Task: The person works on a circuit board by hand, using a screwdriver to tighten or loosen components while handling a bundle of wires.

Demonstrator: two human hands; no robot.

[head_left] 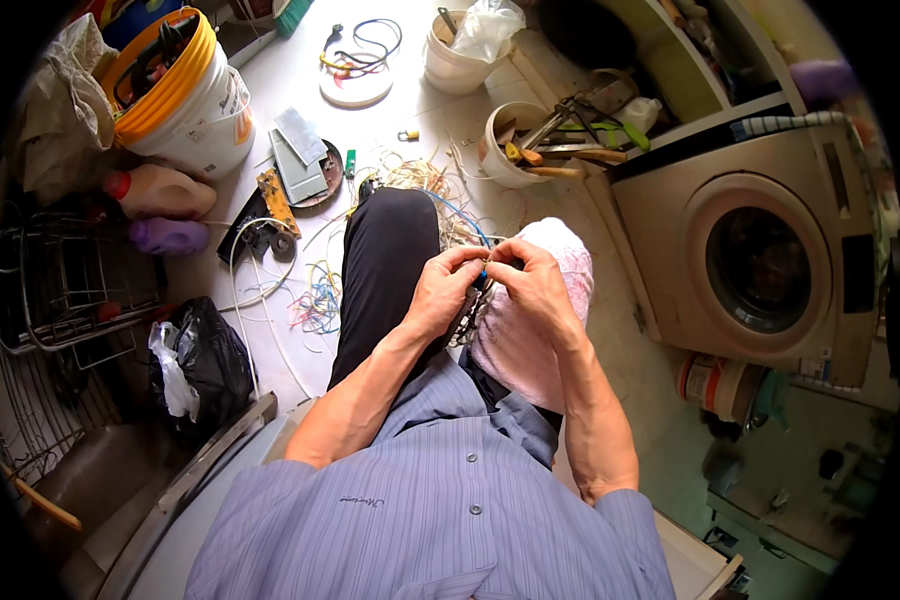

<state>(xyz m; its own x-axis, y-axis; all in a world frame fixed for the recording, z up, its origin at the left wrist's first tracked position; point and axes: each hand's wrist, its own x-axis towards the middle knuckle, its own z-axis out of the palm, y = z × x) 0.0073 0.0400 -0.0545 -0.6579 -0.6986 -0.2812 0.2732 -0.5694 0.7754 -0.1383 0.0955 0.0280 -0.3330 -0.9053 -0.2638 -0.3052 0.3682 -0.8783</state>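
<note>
Above my knees, my left hand (444, 292) and my right hand (533, 283) meet fingertip to fingertip, both pinched closed. A thin blue wire (467, 214) runs up from the floor to my fingers. A small blue bit also shows between them, but its end is hidden by the fingertips. Just under the hands is something dark and bundled, too covered to name. A pink-white towel (530, 350) lies over my right knee, below my right hand. Loose cut wires (320, 303) in several colours are scattered on the floor beside my left leg.
At the left stand a white bucket with a yellow rim (205, 130), bottles (165, 192), a wire rack (70, 280) and a black bag (215, 365). Ahead are a tool bucket (505, 165) and a white cable reel (356, 88). A washing machine (660, 240) stands at the right.
</note>
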